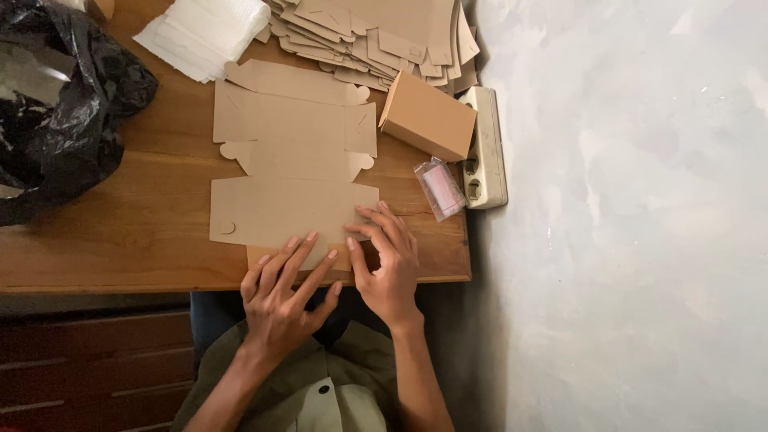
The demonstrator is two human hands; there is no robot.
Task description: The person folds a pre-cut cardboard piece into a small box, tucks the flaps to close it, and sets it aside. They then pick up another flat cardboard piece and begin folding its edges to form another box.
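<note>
My left hand (280,300) and right hand (388,260) press flat, unclenched, on the box blank's (284,210) near edge; bare table (120,240) lies leftward.

A flat brown cardboard box blank (292,164) is lying unfolded, stretching away from both hands. It is die-cut, with rounded tabs along its sides and small slits near its corners. Its nearest panel is sitting under the fingertips of the left hand (280,300) and the right hand (388,260), with its near edge flap lying between them, at the table's front edge.
</note>
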